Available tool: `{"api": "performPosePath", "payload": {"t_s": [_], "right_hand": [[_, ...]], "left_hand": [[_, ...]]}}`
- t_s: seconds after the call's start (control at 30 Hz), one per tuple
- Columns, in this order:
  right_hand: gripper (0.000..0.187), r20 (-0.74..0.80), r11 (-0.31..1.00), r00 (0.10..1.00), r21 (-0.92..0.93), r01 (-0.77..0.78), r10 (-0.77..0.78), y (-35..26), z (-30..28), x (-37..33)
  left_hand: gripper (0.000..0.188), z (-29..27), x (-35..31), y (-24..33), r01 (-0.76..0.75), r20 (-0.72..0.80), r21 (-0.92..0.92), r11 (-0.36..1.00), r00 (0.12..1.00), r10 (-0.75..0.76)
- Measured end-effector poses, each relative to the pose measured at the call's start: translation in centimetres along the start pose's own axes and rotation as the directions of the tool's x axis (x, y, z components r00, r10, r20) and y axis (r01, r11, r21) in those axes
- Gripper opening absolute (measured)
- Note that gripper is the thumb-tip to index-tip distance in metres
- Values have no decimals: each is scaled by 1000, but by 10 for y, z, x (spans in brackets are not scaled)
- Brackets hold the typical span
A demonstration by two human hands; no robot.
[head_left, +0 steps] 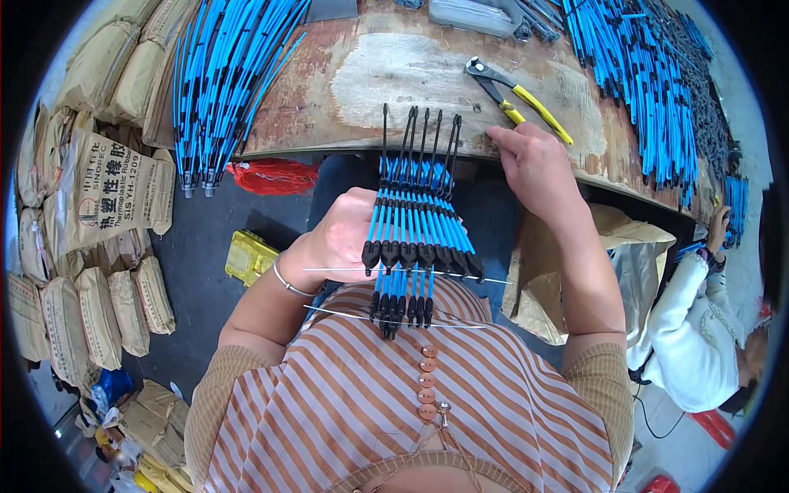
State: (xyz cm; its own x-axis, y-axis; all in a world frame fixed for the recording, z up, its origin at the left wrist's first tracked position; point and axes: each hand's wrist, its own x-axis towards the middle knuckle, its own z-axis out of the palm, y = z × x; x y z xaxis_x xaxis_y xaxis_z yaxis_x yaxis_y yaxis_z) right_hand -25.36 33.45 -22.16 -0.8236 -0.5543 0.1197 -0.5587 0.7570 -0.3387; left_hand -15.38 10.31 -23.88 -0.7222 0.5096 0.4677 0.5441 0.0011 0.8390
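While its black-tipped lengths are spread side by side, the fan of blue rods (421, 218) is held in front of the striped shirt (345, 394), its upper tips seen against the near part of the tabletop (394, 74). Across its lower part two thin metal wires (496, 281) are set, one along the row of black fittings (408, 255) and one below; whether every fitting is threaded cannot be told. The fan is gripped by the left hand (345, 228), closed on it from the left, its fingertips hidden behind the rods. An even, moderate grip is probably called for, so that the rods are not bunched or crossed, and both wires are best held level, lest fittings slip off the free ends. By the right hand (534, 160), half curled, the tabletop's edge is overlapped; whether anything is held in it, or whether the yellow-handled pliers (530, 102) just beside it are touched, cannot be told. Farther out, a left pile of rods (222, 82) and a right pile of rods (657, 99) are laid on the tabletop.
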Motion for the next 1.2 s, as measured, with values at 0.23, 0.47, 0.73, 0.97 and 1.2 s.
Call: {"api": "performPosePath", "payload": {"t_s": [0.23, 0.47, 0.73, 0.97, 1.2], "right_hand": [[19, -33, 1000, 999, 25, 14, -13, 0, 3, -1], [16, -82, 992, 993, 85, 89, -82, 7, 7, 10], [14, -92, 987, 989, 105, 126, -116, 6, 18, 25], [14, -89, 974, 984, 152, 166, -154, 2, 22, 40], [14, -42, 972, 986, 164, 168, -163, -3, 23, 50]], "left_hand": [[31, 2, -5, -2, 43, -44, -17, 999, 998, -44], [30, 1, -6, 2, 43, -80, -74, 996, 996, -49], [30, -9, -4, 13, 56, -86, -270, 961, 993, -82], [31, -9, -7, 7, 33, -92, -257, 966, 994, -58], [32, -7, -11, 9, 89, -107, -228, 969, 987, -116]]}}
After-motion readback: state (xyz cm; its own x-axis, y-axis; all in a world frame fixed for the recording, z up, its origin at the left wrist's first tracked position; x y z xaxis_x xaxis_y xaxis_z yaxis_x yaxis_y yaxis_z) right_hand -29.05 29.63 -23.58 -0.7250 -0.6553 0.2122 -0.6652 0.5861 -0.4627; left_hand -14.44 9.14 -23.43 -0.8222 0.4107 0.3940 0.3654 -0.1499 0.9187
